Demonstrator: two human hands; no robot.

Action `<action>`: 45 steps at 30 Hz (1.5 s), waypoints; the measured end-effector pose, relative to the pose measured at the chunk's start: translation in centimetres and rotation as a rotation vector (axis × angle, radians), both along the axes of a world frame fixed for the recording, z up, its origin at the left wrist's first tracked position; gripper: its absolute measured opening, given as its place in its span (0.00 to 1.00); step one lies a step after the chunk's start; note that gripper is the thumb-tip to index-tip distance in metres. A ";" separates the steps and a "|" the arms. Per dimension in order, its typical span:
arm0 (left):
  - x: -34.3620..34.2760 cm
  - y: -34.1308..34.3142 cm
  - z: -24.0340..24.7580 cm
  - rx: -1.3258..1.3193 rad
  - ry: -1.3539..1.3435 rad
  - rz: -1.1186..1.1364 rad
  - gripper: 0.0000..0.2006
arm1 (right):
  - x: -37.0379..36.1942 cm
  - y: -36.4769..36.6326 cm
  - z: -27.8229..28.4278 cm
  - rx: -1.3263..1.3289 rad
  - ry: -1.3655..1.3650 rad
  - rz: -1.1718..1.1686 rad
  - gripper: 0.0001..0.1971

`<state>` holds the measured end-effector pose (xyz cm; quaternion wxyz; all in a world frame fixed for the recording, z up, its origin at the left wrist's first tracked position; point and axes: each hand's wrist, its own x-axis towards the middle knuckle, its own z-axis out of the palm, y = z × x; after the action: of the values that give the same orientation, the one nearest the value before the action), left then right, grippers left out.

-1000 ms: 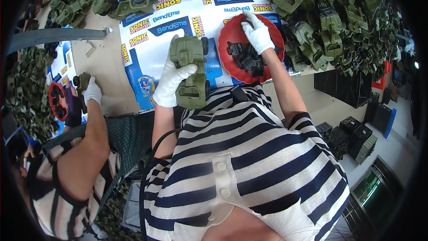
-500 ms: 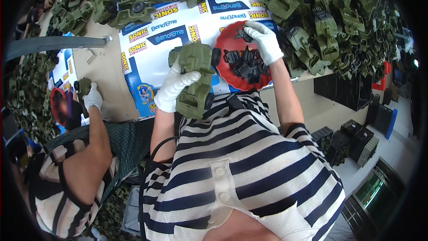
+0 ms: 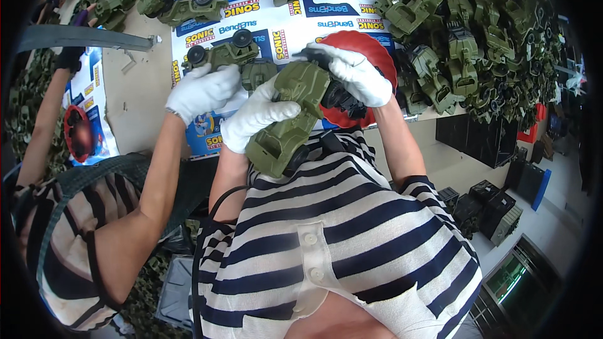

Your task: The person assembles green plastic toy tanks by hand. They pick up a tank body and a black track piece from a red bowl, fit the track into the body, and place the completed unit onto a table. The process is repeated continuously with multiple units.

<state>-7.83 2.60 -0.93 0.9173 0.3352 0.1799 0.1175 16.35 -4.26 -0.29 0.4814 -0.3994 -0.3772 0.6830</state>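
My gloved left hand (image 3: 254, 122) is closed around an olive-green toy truck (image 3: 287, 135), held tilted in front of my chest. At its upper end, my gloved right hand (image 3: 359, 76) grips a small black plastic part (image 3: 312, 56), mostly covered by the fingers. Whether the part touches the truck cannot be made out. Partly under the right hand stands a red scalloped bowl (image 3: 383, 56) with several black plastic parts (image 3: 345, 102) in it. Just beyond my left hand, another green toy truck (image 3: 257, 74) lies on the printed sheet.
On the left, a co-worker's gloved hand (image 3: 204, 91) reaches in beside a green toy vehicle (image 3: 227, 53) with black wheels. Heaps of green toy vehicles (image 3: 461, 44) line the far and right sides. A grey metal bar (image 3: 94, 37) crosses the left. Another red bowl (image 3: 78, 135) sits there.
My right hand has come left from the bowl to the truck with the black part. The truck has tilted to the right. A co-worker's hand has moved in with a green vehicle.
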 end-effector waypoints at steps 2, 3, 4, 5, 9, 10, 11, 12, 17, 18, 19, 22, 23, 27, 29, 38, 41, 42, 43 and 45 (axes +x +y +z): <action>0.1 -0.1 -0.1 -0.055 -0.033 -0.006 0.39 | -0.4 -0.2 -0.1 -0.041 0.130 -0.063 0.36; 0.2 -0.1 0.0 -0.037 -0.023 -0.018 0.38 | -0.3 -0.4 -0.6 -0.036 0.145 -0.088 0.37; 0.2 0.1 0.2 -0.017 -0.012 -0.031 0.37 | -0.3 -0.5 -0.9 -0.032 0.152 -0.075 0.36; 0.3 0.2 0.2 0.002 -0.001 -0.043 0.36 | -0.1 -0.5 -1.2 -0.028 0.159 -0.063 0.35; 0.3 0.1 0.3 0.063 0.031 -0.021 0.35 | 0.1 -0.6 -1.3 -0.028 0.183 -0.037 0.34; 0.2 0.1 0.3 0.062 0.029 -0.022 0.35 | 0.2 -0.6 -1.3 -0.025 0.175 -0.035 0.34; 0.2 0.1 0.3 0.061 0.027 -0.022 0.35 | 0.2 -0.6 -1.2 -0.022 0.166 -0.032 0.34; 0.2 0.1 0.3 0.065 0.036 -0.017 0.35 | 0.2 -0.5 -1.2 -0.020 0.159 -0.028 0.34; 0.2 -0.1 0.5 0.039 0.023 0.006 0.36 | 1.2 -0.3 -2.0 -0.004 0.059 0.024 0.32; 0.3 -0.2 0.5 0.052 0.018 0.044 0.36 | 1.0 -0.3 -1.9 0.058 -0.016 0.006 0.29; 0.4 -0.3 0.3 0.067 0.011 0.078 0.36 | 0.4 0.0 -1.0 0.122 -0.094 -0.020 0.27; 1.6 -0.7 -0.1 0.057 0.074 0.238 0.40 | 0.1 2.0 0.0 0.143 -0.191 -0.020 0.25; 2.1 -0.9 -0.6 0.106 0.092 0.308 0.42 | -0.9 2.5 0.0 0.099 -0.386 -0.097 0.26; 3.6 -3.1 -2.0 0.286 0.100 0.628 0.51 | -5.3 3.1 -1.9 -0.129 -0.020 -0.352 0.27; 2.8 -3.0 -2.7 0.368 0.011 0.623 0.51 | -6.3 2.6 -3.0 -0.162 0.034 -0.356 0.26; 1.8 -1.4 -4.1 0.901 0.168 0.778 0.41 | -8.3 0.8 -1.1 0.365 -0.652 -0.395 0.22; 2.1 -1.5 -3.9 0.948 0.278 0.825 0.26 | -8.8 0.9 -2.4 0.330 -0.665 -0.488 0.16; 2.2 -1.6 -3.9 0.900 0.307 0.831 0.23 | -8.8 0.8 -2.8 0.324 -0.672 -0.482 0.14; 2.0 -1.4 -4.0 0.921 0.338 0.834 0.18 | -8.8 0.9 -3.1 0.322 -0.674 -0.482 0.13; 1.9 -0.6 -4.0 1.025 0.407 0.730 0.20 | -9.0 1.3 -3.5 0.268 -0.652 -0.511 0.11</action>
<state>-5.97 2.03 -4.89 0.4907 0.6623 0.3730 0.4260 7.39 -2.97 -3.77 0.5383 -0.6088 -0.4839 0.3248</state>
